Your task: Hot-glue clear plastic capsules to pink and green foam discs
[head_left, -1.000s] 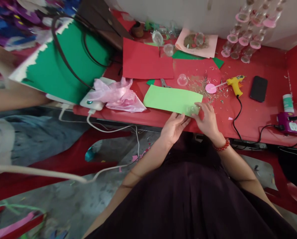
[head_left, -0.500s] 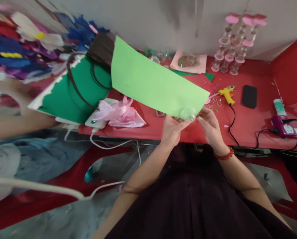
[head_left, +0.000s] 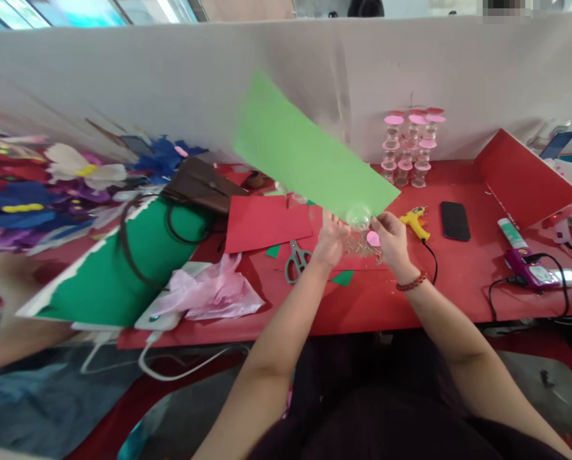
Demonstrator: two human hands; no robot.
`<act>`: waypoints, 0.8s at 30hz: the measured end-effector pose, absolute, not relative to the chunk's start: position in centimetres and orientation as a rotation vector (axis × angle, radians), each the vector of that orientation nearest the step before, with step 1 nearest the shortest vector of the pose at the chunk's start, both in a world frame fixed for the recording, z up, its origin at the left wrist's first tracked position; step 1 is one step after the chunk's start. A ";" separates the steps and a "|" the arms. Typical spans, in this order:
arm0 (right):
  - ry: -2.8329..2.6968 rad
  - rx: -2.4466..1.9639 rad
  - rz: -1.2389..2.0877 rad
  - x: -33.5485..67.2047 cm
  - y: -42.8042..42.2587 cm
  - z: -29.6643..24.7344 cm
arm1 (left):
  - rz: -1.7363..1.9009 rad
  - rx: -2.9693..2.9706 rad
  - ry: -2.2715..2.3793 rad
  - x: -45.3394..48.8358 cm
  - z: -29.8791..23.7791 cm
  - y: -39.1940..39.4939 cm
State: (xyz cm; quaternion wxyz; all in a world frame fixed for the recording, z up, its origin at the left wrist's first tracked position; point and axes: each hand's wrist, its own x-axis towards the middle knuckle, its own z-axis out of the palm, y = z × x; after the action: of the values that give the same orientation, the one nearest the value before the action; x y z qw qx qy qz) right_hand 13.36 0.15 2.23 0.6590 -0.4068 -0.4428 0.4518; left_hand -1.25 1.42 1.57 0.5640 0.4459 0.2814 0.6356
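Note:
Both my hands are raised over the red table (head_left: 372, 300). My left hand (head_left: 330, 243) and my right hand (head_left: 390, 237) close together on the lower corner of a light green paper sheet (head_left: 305, 160), which slants up to the left in the air. A small clear plastic dome (head_left: 360, 218) sits at that corner between my fingers. My left hand is blurred by motion. A red bead bracelet (head_left: 411, 283) circles my right wrist.
On the table lie scissors (head_left: 295, 257), a red sheet (head_left: 266, 222), a yellow glue gun (head_left: 414, 221) with its cord, a black phone (head_left: 455, 220), pink tissue (head_left: 209, 291), a big green sheet (head_left: 137, 268) and stacked clear cups with pink lids (head_left: 409, 148). Another person's arm (head_left: 22, 345) reaches in at the left.
The green sheet lay flat on the table a second ago. Both hands lifted it with the clear dome, and the view has tilted up to show the white wall.

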 end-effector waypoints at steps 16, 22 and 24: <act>-1.044 -1.043 0.951 12.9 0.1 -0.7 | 1.377 1.098 0.747 -0.9 0.4 0.5; -1.066 -0.976 1.044 12.7 -0.4 -0.4 | 1.390 1.070 0.755 -1.8 0.4 0.5; -1.044 -0.922 1.112 12.8 -0.5 -0.1 | 1.394 1.061 0.753 -1.8 0.5 0.5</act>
State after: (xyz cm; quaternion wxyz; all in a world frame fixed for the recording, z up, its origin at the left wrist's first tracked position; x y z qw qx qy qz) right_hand 12.78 -0.52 -0.10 0.6286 -0.4022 -0.4555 0.4854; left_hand -1.79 0.48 0.54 0.5791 0.4537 0.3219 0.5959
